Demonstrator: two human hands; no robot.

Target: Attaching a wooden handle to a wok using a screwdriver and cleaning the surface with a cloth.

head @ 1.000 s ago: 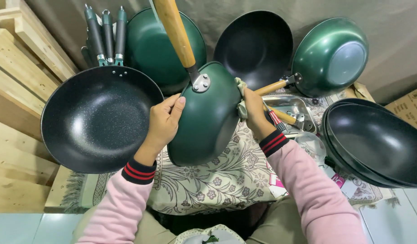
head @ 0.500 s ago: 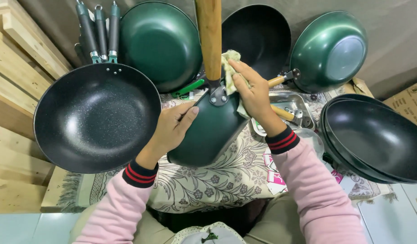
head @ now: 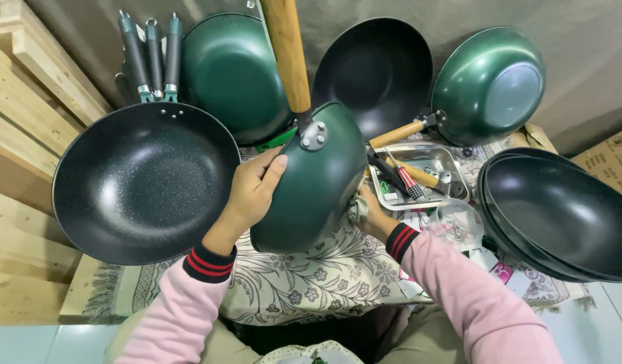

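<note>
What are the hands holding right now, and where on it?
The left hand grips the green wok on its outer wall below the handle bracket. The right hand presses a cloth to its far side.

Black wok (head: 146,182), steel tray (head: 452,162) (tools inside), floral cloth (head: 311,283).

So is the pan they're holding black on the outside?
No, the held pan is dark green on the outside, with a wooden handle sticking up, while the left hand steadies it.
</note>
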